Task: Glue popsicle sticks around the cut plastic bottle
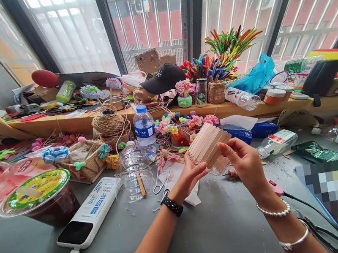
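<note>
In front of me a row of wooden craft sticks [206, 141] stands side by side, tilted, along a piece of clear plastic [219, 164] that looks like part of a bottle. My left hand [188, 175] holds this piece from the left and below, its thumb stretched along the lower edge. With thumb and fingertips, my right hand [241, 160] pinches the stick at the right end of the row. Below lie scissors [163, 185] and white paper [195, 194] on the grey table. To the left is a cut clear bottle [130, 166] with a single craft stick [141, 184] at it.
At left stand a lidded drink cup [51, 205] and a white power bank [91, 213] with a cable. A pink-ended tool [275, 187] with a black cord lies by my right wrist. Behind are a water bottle [144, 132], a twine ball [109, 125] and a cluttered ledge [249, 107].
</note>
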A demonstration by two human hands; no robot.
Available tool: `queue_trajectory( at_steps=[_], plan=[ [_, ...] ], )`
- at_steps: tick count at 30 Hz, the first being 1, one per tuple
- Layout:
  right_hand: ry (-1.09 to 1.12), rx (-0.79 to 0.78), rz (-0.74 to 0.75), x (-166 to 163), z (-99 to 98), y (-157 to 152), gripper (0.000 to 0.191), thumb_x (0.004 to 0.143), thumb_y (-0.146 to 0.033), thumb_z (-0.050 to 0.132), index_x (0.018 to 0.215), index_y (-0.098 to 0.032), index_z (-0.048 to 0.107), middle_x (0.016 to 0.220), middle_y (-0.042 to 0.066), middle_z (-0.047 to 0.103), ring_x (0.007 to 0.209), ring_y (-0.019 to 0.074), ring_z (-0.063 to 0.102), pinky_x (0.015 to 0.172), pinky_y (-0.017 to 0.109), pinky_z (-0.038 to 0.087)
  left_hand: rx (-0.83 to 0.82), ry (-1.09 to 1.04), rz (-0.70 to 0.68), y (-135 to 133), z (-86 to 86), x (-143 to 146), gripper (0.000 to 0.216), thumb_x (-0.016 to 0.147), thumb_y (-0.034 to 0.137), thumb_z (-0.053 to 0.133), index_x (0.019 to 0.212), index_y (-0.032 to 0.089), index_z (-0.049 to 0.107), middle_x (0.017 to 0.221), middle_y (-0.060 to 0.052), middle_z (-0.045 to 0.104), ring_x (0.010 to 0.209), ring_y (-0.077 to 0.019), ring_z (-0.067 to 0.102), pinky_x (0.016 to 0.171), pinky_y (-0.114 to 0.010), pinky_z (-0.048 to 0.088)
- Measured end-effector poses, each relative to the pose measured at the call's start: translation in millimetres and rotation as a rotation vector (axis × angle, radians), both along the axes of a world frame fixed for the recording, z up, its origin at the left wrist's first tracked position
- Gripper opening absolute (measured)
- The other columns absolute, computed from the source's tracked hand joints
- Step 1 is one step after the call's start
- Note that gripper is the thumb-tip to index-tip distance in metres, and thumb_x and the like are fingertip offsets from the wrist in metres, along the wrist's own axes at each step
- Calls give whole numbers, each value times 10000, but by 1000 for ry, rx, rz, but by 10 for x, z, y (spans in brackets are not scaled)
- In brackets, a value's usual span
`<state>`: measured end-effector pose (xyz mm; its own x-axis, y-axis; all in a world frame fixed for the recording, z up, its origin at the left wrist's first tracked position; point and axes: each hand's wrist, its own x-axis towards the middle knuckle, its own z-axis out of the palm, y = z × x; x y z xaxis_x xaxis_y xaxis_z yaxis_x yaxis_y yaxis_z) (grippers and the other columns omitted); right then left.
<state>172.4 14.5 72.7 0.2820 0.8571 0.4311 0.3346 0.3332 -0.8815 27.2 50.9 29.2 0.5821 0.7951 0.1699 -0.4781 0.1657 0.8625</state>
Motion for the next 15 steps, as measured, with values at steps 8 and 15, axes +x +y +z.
queue_trajectory(
  at_steps=[8, 15],
  plan=[
    [60, 111, -46, -17, -5, 21, 399, 702, -373, 593, 1067, -250, 492, 695, -38, 522, 643, 104, 504, 605, 238, 416, -28, 3, 15, -48, 41, 59, 905, 670, 317, 665, 1315, 305, 30, 1357, -124, 276, 1234, -289, 295, 955, -445, 306],
    [53, 145, -39, -22, -14, 19, 376, 719, -351, 583, 1080, -275, 509, 711, -39, 499, 630, 88, 493, 611, 236, 426, -56, -16, 55, -75, 54, 91, 945, 614, 324, 712, 1310, 272, 75, 1366, -136, 282, 1224, -279, 324, 989, -434, 274]
  ],
)
